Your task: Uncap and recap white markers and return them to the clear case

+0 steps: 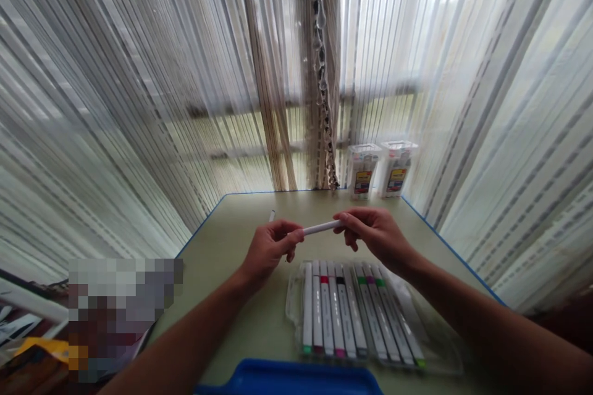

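A slim white marker (320,228) is stretched between my two hands above the table, tilted slightly up toward the right. My left hand (272,247) is closed and pinches its left end. At the other end, the fingers of my right hand (370,230) are pinched around it. Below my hands lies a clear plastic case (294,296) holding several white markers (340,315) side by side, with green, red, pink, black and purple bands. Another white pen-like piece (272,215) shows just behind my left hand, partly hidden by it.
Two clear marker boxes (364,173) with yellow and dark labels stand at the table's back right. The pale green table (208,247) has a blue edge. A blue tray-like piece (306,376) sits at the near edge. Sheer striped curtains (139,74) hang behind; blurred items lie at left.
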Demonstrator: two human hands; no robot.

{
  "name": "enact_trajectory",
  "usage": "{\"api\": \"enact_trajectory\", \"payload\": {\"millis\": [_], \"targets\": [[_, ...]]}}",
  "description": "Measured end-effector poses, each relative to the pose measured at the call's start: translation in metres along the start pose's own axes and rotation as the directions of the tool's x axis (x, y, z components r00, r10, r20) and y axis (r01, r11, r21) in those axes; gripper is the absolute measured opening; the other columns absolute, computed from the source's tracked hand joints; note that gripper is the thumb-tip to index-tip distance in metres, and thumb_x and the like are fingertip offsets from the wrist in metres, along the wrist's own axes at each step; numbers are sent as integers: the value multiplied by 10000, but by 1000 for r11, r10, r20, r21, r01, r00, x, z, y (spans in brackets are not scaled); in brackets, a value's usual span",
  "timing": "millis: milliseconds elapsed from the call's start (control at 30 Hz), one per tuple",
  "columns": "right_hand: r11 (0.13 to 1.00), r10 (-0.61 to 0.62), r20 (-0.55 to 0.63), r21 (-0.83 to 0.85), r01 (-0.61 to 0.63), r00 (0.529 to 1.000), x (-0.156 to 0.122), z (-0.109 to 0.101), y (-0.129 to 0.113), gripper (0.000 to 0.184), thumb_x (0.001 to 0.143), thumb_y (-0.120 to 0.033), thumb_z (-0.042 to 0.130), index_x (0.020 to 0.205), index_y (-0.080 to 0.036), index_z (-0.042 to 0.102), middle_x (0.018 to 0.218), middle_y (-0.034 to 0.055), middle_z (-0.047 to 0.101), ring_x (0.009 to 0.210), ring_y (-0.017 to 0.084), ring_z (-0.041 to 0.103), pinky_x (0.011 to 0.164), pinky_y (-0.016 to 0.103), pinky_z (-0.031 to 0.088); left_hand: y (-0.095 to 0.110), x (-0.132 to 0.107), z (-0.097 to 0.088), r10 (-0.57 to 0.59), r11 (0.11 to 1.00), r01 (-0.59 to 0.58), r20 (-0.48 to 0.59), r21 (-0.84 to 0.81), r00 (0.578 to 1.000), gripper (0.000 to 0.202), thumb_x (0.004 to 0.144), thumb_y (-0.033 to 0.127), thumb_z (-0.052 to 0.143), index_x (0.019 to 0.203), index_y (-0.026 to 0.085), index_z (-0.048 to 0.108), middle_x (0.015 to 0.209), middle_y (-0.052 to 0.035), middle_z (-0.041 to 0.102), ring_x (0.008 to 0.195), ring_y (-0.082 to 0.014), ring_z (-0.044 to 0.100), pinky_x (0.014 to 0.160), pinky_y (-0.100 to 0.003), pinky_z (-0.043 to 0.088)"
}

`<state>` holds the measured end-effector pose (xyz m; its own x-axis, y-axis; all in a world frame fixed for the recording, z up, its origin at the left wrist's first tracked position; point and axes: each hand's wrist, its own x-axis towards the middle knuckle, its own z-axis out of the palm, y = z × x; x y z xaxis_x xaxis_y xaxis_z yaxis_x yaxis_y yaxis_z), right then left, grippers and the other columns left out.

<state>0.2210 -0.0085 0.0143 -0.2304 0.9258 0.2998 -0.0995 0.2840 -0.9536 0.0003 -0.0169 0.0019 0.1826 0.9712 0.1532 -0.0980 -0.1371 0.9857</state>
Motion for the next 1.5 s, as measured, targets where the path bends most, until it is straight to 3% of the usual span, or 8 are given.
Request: {"api": "enact_trajectory", "payload": {"millis": [167,500,633,833,967,1067,1300,1500], "targets": [[990,35,80,-138,-23,996,-5,2,-4,313,770,-436,700,813,-127,719,663,62,685,465,105,555,405,220,432,2,-6,6,12,994,-15,29,110,1000,280,701,333,752,845,99,699,564,11,556,433,-71,465,413,-195,366],[866,-6,232,-486,121,973,-14,5,-6,274,724,-408,752,801,-145,763,675,63,712,591,164,625,525,238,474,5,-18,16,39,979,-73,176,192,984,231,707,326,749,810,122,718,676,-54,667,516,-105,528,464,-201,392],[873,19,213,-480,88,977,-14,4,-6,290,718,-424,752,813,-151,770,714,72,736,639,190,662,572,254,506,7,-17,15,70,981,-106,218,160,973,234,725,319,735,854,124,743,754,-91,706,612,-152,594,520,-226,441],[877,4,197,-472,92,980,-12,3,-1,275,720,-412,754,816,-154,766,693,66,722,606,172,641,542,245,488,6,-16,17,38,984,-73,210,164,977,257,770,333,685,908,125,747,725,-80,690,493,-101,512,446,-206,403],[921,37,162,-389,30,986,-10,2,2,300,741,-419,735,844,-138,747,619,47,674,523,135,594,468,221,447,4,-14,15,44,982,-76,183,172,982,262,785,334,667,922,122,737,650,-51,644,477,-88,481,440,-198,386],[935,52,146,-353,4,988,-10,1,4,298,752,-415,725,863,-140,739,614,40,658,514,129,582,461,221,436,3,-13,13,56,981,-87,173,174,983,279,787,331,662,943,111,731,698,-66,656,480,-82,475,442,-200,391],[871,-70,103,-479,111,992,-12,5,0,263,667,-370,800,768,-137,732,634,41,674,573,147,592,508,229,438,3,-16,14,47,990,-80,261,116,964,328,778,283,678,1063,123,714,801,-90,691,520,-82,496,457,-192,398],[927,12,71,-374,15,997,-9,4,4,271,670,-359,801,783,-126,723,614,18,640,532,109,547,471,203,400,4,-13,14,32,983,-69,213,170,977,337,790,331,666,1034,103,714,703,-66,671,483,-72,468,442,-191,384]]}}
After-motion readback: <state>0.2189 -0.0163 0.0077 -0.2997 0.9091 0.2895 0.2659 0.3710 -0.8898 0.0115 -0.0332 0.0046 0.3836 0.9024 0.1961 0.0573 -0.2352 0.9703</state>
